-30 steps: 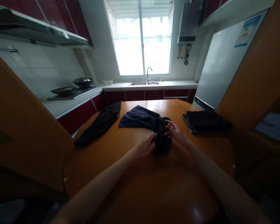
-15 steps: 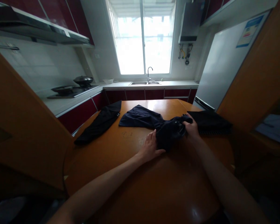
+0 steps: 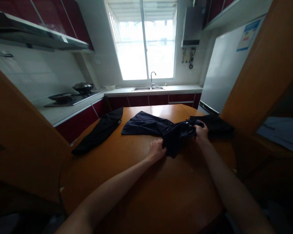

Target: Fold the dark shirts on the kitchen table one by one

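A dark navy garment (image 3: 148, 124) with small light buttons lies stretched across the wooden table, bunched at its right part. My right hand (image 3: 201, 131) grips its gathered right end, fingers wrapped round the cloth. At the near edge of the garment, my left hand (image 3: 157, 150) has its fingers curled over a fold that hangs towards me; the fingertips are partly hidden by the cloth. A folded black cloth (image 3: 216, 126) lies just beyond and right of my right hand. To the left, apart from both hands, rests a long black garment (image 3: 100, 131) with small white marks.
The round-ended wooden table (image 3: 146, 188) fills the foreground. Behind it stand a counter with a sink (image 3: 142, 88) and faucet (image 3: 151, 79). Pans (image 3: 83, 87) sit on the stove at left. A refrigerator (image 3: 224, 68) and a wooden door frame (image 3: 256, 65) are at right.
My left hand's fingers, spread flat against the cloth before, are now curled on its edge. My right hand has turned slightly with the bunched end. The view has shifted a little right.
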`<state>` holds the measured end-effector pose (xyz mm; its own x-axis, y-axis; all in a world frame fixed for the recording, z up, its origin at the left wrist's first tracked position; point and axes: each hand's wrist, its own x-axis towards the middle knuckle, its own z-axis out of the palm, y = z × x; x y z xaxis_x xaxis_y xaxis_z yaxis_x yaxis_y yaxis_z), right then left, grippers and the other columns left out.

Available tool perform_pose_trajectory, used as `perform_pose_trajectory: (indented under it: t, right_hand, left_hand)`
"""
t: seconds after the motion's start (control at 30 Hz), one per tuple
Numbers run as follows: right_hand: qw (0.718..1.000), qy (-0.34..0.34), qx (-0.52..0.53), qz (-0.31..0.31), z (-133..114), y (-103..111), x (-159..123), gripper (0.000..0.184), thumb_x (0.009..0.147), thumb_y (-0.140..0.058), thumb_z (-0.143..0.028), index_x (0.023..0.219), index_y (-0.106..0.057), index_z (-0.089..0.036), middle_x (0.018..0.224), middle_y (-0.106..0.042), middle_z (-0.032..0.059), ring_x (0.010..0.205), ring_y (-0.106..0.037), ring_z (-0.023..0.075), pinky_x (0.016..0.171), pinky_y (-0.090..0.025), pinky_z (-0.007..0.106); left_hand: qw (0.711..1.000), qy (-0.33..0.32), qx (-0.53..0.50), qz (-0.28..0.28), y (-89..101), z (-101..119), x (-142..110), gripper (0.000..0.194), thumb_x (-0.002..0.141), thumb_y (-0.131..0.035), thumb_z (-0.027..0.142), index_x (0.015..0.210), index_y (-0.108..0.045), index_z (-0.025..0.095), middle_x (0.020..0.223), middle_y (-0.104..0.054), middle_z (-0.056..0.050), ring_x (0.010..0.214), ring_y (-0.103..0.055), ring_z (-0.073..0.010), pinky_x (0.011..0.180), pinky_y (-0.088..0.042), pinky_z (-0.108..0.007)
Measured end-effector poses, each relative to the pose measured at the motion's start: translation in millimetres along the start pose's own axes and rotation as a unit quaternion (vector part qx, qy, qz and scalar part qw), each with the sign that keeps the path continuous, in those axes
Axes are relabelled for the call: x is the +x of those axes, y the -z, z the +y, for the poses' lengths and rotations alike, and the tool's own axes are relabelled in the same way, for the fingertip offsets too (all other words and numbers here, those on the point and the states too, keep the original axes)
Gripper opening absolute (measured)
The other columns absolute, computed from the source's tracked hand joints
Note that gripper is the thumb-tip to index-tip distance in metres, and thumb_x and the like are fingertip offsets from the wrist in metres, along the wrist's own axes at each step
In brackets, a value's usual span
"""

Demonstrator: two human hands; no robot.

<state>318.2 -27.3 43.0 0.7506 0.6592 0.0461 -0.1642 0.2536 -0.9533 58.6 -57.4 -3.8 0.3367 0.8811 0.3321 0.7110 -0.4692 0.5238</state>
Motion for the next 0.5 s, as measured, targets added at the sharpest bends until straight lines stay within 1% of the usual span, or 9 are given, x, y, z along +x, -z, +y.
perform_pose_trajectory:
  t: [0.07, 0.13, 0.17, 0.27, 0.33, 0.4, 0.43, 0.47, 0.5]
  right_hand:
    - [1.000, 0.014, -0.027, -0.002, -1.4, 0.1, -2.5, 0.050, 0.062, -0.060, -0.018, 0.112, -0.059, -0.018, 0.099, -0.067, 0.0053, 0.086, -0.067, 0.0184, 0.075, -0.059, 0.030]
    - [0.997, 0.035, -0.069, -0.030, -2.0, -1.8, -7.7, 0.046, 0.062, -0.062, -0.021, 0.107, -0.060, -0.017, 0.098, -0.068, 0.0071, 0.087, -0.067, 0.0204, 0.074, -0.058, 0.031]
    - [0.993, 0.042, -0.091, -0.054, -2.5, -3.7, -11.8, 0.043, 0.061, -0.063, -0.022, 0.104, -0.061, -0.017, 0.096, -0.068, 0.0078, 0.086, -0.067, 0.0212, 0.073, -0.058, 0.031]
    - [0.979, 0.039, -0.130, -0.154, -8.6, -9.9, -30.1, 0.035, 0.062, -0.066, -0.024, 0.096, -0.063, -0.016, 0.089, -0.070, 0.0083, 0.082, -0.067, 0.0225, 0.069, -0.057, 0.031]
    - [0.962, 0.023, -0.130, -0.239, -18.2, -10.9, -44.7, 0.031, 0.065, -0.069, -0.027, 0.094, -0.064, -0.016, 0.089, -0.071, 0.0084, 0.080, -0.068, 0.0219, 0.065, -0.057, 0.029]
    - [0.923, -0.002, -0.142, -0.357, -30.9, -7.6, -58.1, 0.030, 0.071, -0.072, -0.033, 0.095, -0.066, -0.016, 0.092, -0.072, 0.0085, 0.077, -0.068, 0.0202, 0.062, -0.056, 0.027]
    - [0.890, -0.018, -0.162, -0.427, -37.5, -4.5, -63.7, 0.032, 0.073, -0.074, -0.037, 0.095, -0.067, -0.015, 0.091, -0.072, 0.0083, 0.075, -0.069, 0.0191, 0.060, -0.056, 0.026]
    - [0.845, -0.039, -0.191, -0.498, -43.4, -1.0, -68.6, 0.035, 0.075, -0.075, -0.042, 0.096, -0.068, -0.015, 0.089, -0.073, 0.0080, 0.073, -0.069, 0.0183, 0.059, -0.056, 0.025]
    - [0.792, -0.062, -0.222, -0.566, -48.4, 2.4, -72.6, 0.039, 0.076, -0.075, -0.046, 0.098, -0.069, -0.014, 0.086, -0.073, 0.0074, 0.071, -0.070, 0.0176, 0.059, -0.055, 0.024]
  left_hand:
    - [0.998, -0.011, -0.058, 0.015, 19.8, -16.6, 20.0, 0.014, 0.070, -0.060, 0.013, 0.080, -0.056, 0.022, 0.082, -0.058, -0.004, 0.085, -0.057, -0.0247, 0.082, -0.045, -0.037]
    - [0.996, -0.017, -0.064, 0.066, 55.4, -33.8, 42.9, 0.017, 0.066, -0.058, 0.009, 0.077, -0.053, 0.022, 0.080, -0.054, -0.003, 0.081, -0.054, -0.0229, 0.082, -0.046, -0.037]
    - [0.994, -0.014, -0.033, 0.103, 77.4, -40.2, 54.3, 0.018, 0.066, -0.056, 0.007, 0.076, -0.053, 0.022, 0.081, -0.053, -0.003, 0.082, -0.053, -0.0231, 0.084, -0.046, -0.037]
    - [0.977, -0.064, 0.033, 0.202, 147.0, -45.4, 79.4, 0.019, 0.069, -0.053, 0.006, 0.082, -0.055, 0.020, 0.088, -0.052, -0.005, 0.091, -0.053, -0.0247, 0.090, -0.045, -0.039]
    - [0.964, -0.106, 0.071, 0.232, 186.1, -39.6, 82.1, 0.021, 0.072, -0.052, 0.007, 0.088, -0.058, 0.020, 0.096, -0.052, -0.006, 0.098, -0.053, -0.0239, 0.092, -0.045, -0.038]
    - [0.965, -0.139, 0.095, 0.203, 214.3, -33.4, 71.0, 0.025, 0.074, -0.051, 0.010, 0.093, -0.062, 0.020, 0.103, -0.053, -0.006, 0.100, -0.054, -0.0227, 0.094, -0.045, -0.037]
    - [0.970, -0.145, 0.102, 0.166, 224.0, -32.4, 60.8, 0.026, 0.074, -0.052, 0.012, 0.094, -0.064, 0.020, 0.105, -0.054, -0.005, 0.100, -0.054, -0.0224, 0.094, -0.045, -0.036]
    - [0.978, -0.141, 0.105, 0.115, 231.3, -33.6, 48.1, 0.025, 0.073, -0.052, 0.014, 0.092, -0.066, 0.021, 0.104, -0.056, -0.005, 0.099, -0.056, -0.0224, 0.093, -0.046, -0.036]
    - [0.985, -0.128, 0.103, 0.051, 236.3, -37.3, 33.5, 0.024, 0.071, -0.053, 0.016, 0.089, -0.068, 0.023, 0.102, -0.059, -0.005, 0.097, -0.057, -0.0224, 0.092, -0.047, -0.034]
